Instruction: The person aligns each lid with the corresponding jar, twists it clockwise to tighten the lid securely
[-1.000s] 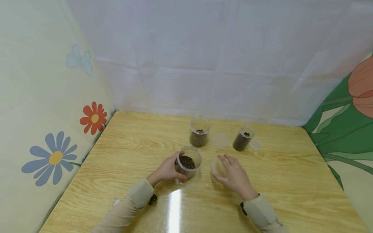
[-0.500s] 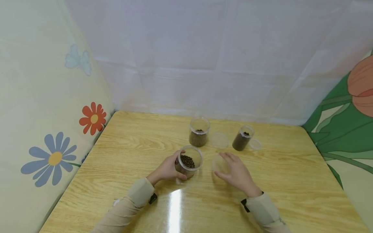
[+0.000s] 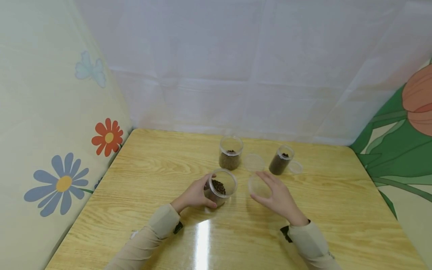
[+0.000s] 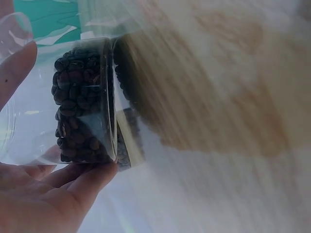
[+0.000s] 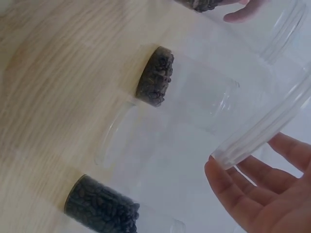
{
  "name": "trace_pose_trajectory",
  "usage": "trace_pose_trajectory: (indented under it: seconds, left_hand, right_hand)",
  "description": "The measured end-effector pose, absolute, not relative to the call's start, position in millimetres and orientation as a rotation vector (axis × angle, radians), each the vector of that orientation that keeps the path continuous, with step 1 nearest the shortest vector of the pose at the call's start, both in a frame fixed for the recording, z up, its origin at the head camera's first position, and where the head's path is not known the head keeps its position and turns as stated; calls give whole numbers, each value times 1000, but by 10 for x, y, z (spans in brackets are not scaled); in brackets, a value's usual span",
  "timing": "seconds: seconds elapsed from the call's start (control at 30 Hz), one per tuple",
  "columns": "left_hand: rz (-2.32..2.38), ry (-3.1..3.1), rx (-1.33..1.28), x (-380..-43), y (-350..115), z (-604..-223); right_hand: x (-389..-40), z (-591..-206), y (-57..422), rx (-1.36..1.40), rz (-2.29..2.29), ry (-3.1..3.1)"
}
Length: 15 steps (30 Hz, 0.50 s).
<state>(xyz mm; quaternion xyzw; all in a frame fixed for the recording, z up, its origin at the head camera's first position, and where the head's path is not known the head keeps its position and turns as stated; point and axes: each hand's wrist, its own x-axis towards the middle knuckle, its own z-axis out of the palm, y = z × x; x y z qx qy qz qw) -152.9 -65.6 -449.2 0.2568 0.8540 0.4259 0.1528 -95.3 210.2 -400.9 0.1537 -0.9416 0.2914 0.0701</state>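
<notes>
My left hand (image 3: 195, 194) grips the side of a clear round jar (image 3: 228, 184) partly filled with dark coffee beans (image 4: 77, 111). The jar has no lid on, and its base meets the tabletop in the left wrist view. To its right, my right hand (image 3: 279, 198) holds a clear round lid (image 5: 272, 127) by the rim, thumb on one side and fingers on the other. In the head view this lid is beside the jar, apart from it.
Behind stand another lidless jar (image 3: 230, 160) with brown contents and a narrower lidless jar (image 3: 279, 164) of dark beans. A clear lid (image 3: 254, 162) lies between them, and a smaller lid (image 3: 296, 167) right of the narrow jar. A white cloth backs the wooden table (image 3: 337, 210).
My right hand has shifted slightly to the right, and the lid in it has turned more face-on to the head view. The left hand and its jar have edged slightly right.
</notes>
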Motion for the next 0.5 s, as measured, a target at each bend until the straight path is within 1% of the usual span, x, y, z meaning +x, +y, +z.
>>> trace_pose_trajectory:
  seconds: [0.5]
  left_hand:
    - [1150,2463,771,-1553,-614,-4434]
  right_hand:
    - [-1010,-3876,2033,509,937,-2843]
